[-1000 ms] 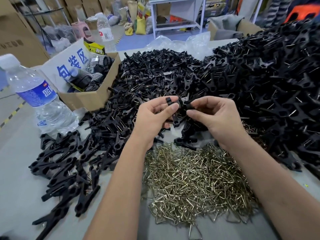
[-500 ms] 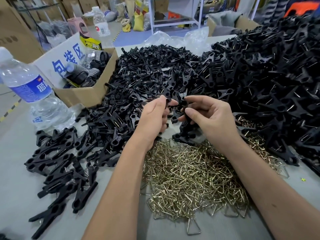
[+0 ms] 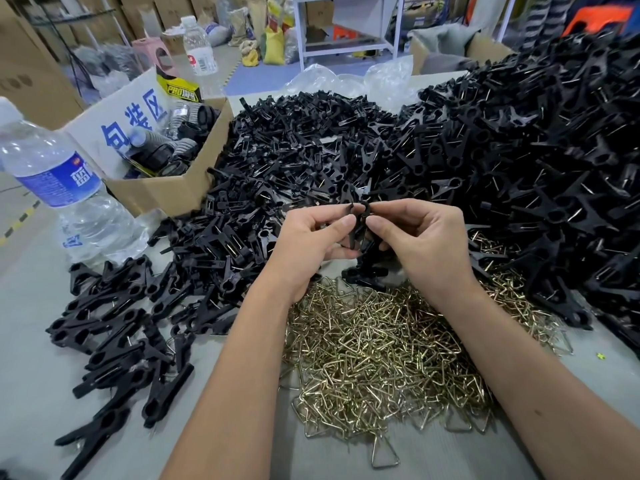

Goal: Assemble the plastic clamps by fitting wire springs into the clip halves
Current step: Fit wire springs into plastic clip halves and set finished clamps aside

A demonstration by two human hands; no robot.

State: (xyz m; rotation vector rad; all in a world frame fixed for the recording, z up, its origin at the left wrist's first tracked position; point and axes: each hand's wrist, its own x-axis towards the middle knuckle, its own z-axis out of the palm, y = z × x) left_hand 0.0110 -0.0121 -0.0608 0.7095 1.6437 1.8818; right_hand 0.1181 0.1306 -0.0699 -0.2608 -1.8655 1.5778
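Item: black plastic clip halves (image 3: 358,220), pinched btwn left hand (image 3: 311,244) & right hand (image 3: 426,244), fingers curled round them, held above table centre. Below: heap of brass-coloured triangular wire springs (image 3: 377,358). L side: assembled black clamps (image 3: 114,327). Behind & R: piles of loose black parts (image 3: 519,161).

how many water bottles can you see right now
2: one water bottle stands at the table's left edge beside the cardboard box; another bottle stands behind that box. More may be hidden.
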